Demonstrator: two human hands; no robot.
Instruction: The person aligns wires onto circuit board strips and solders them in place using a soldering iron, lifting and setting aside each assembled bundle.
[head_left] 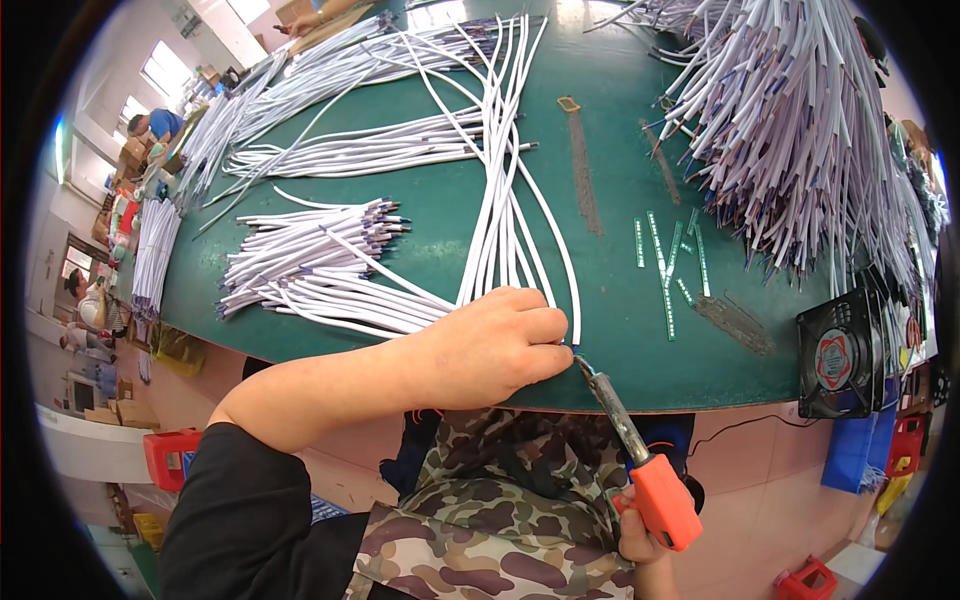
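My left hand (515, 342) is closed at the near edge of the green table, its fingers curled and pinched around the end of a white cable (568, 250). More white cables (492, 190) run from under this hand toward the far side. My right hand (638, 535) grips the orange handle of a soldering iron (668, 505), low and to the right. The iron slants up and left, with its tip beside my left fingertips at the cable end. Whether the tip touches the wire is too small to tell.
A cable bundle (310, 245) with bared ends lies left on the table (620, 375). A large cable pile (790, 130) rises at the right. Narrow green circuit strips (661, 275) lie right of centre. A black fan (840, 355) stands at the right edge. Other people are in the background.
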